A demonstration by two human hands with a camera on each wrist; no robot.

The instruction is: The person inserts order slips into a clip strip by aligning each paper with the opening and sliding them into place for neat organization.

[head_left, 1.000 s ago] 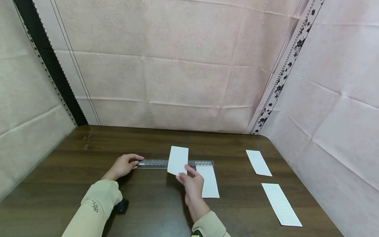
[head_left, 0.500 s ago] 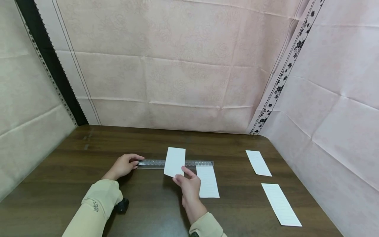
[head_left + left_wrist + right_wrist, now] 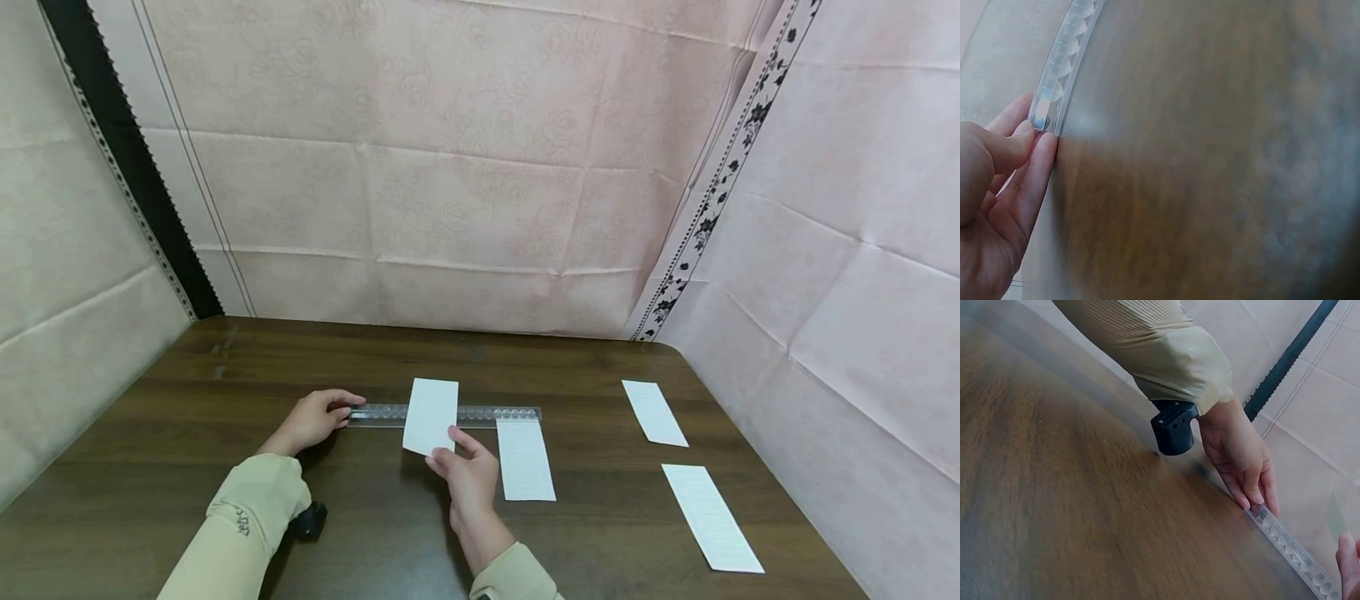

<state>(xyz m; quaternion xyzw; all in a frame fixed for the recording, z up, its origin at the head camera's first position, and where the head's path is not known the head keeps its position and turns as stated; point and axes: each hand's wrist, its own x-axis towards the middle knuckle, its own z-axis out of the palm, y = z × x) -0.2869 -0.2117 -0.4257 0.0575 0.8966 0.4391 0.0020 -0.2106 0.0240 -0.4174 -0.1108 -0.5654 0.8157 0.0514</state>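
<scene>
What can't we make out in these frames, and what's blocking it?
- Head view: middle stretch of the clear strip, hidden behind the held card.
- Head view: faint lines on the nearest card on the right, too fine to read.
- Left wrist view: the strip's far end, cut off by the top edge; tabletop grain, blurred.
- Right wrist view: most of the right hand, cut off by the right edge.
</scene>
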